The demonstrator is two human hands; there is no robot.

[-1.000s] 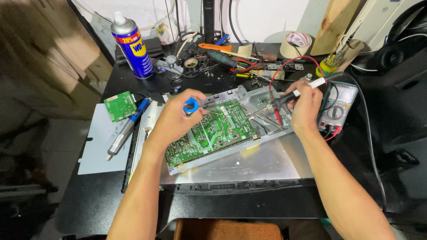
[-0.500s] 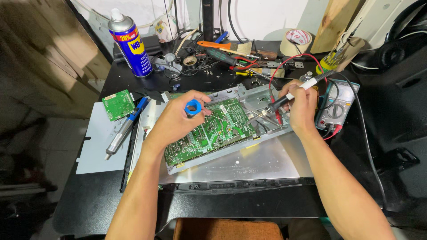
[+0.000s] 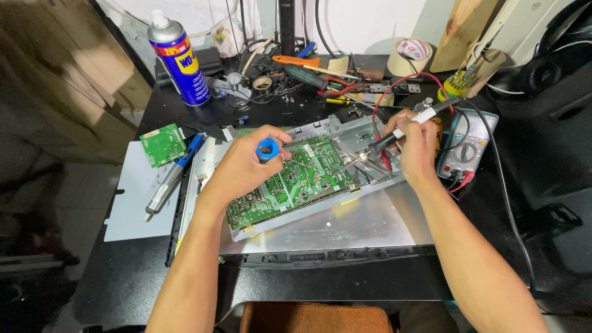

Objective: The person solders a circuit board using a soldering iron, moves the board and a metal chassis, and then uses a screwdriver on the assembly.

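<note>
The left hand (image 3: 243, 166) is closed around a small blue solder spool (image 3: 268, 148), resting on the green circuit board (image 3: 290, 182). The right hand (image 3: 414, 145) is clamped on a soldering iron (image 3: 394, 137), its tip angled down toward the board's right edge. The board lies tilted in a shallow silver metal chassis (image 3: 345, 222), which sits on a black table (image 3: 123, 271). Just right of the right hand lies a multimeter (image 3: 465, 148) with red and black leads. To the left are a smaller green board (image 3: 161, 145), a desoldering pump (image 3: 172, 179) and a pale sheet (image 3: 132, 203). Behind stand a blue spray can (image 3: 179, 58), a tape roll (image 3: 410, 55) and a clutter of screwdrivers and cables against a white wall.
</note>
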